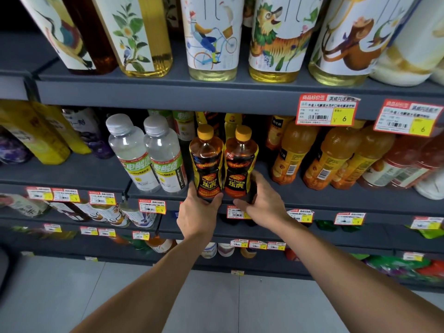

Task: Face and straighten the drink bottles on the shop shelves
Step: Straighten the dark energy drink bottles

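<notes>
Orange-and-black plastic drink bottles with yellow caps [207,164], 2 of them, are stood upright and touching at the front edge of the dark grey metal shelf [336,200], labels faced outward. The left one's base is gripped by the left hand [197,212], the right one's by the right hand [264,203]. They are flanked by 2 clear grey-capped bottles [129,150] on the left and orange juice bottles [292,152] on the right.

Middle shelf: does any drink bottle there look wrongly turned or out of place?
Yes. Right of the black-and-orange plastic energy-drink bottles, two orange plastic juice bottles show barcodes forward, so their backs face out.
</notes>
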A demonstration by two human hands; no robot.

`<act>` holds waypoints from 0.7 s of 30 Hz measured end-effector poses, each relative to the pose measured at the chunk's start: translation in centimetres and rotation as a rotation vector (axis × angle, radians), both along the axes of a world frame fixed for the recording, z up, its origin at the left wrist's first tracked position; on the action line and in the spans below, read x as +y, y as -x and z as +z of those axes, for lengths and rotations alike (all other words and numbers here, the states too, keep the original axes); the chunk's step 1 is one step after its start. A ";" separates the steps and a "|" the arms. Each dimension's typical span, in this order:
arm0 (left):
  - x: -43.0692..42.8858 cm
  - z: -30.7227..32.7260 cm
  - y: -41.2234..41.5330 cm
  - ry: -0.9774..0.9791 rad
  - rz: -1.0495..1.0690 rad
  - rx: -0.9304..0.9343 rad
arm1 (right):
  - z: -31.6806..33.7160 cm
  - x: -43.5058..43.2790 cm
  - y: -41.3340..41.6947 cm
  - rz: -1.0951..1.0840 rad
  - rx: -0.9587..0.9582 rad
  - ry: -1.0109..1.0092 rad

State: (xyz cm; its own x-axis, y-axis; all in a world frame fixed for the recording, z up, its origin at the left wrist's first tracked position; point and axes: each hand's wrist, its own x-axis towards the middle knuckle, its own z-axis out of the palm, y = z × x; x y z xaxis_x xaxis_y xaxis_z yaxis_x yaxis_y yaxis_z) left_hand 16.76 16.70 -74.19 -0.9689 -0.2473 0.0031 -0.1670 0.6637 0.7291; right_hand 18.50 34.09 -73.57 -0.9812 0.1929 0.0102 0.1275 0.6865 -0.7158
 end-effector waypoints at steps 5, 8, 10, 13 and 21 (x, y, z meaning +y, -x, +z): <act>-0.1 0.0 0.3 -0.011 0.005 0.003 | 0.3 -0.5 0.7 -0.029 -0.015 -0.034; -0.1 -0.1 0.2 0.010 0.009 0.007 | 0.3 -0.2 0.8 0.016 -0.024 -0.062; -0.1 -0.2 0.1 0.019 0.016 0.002 | 0.2 0.0 0.7 0.045 -0.019 -0.077; -0.3 -0.4 -0.1 0.015 0.022 -0.002 | 0.2 0.2 0.7 0.073 -0.025 -0.082; -1.3 -0.1 -0.1 -0.019 -0.050 -0.057 | 0.3 0.2 0.5 0.083 -0.022 -0.091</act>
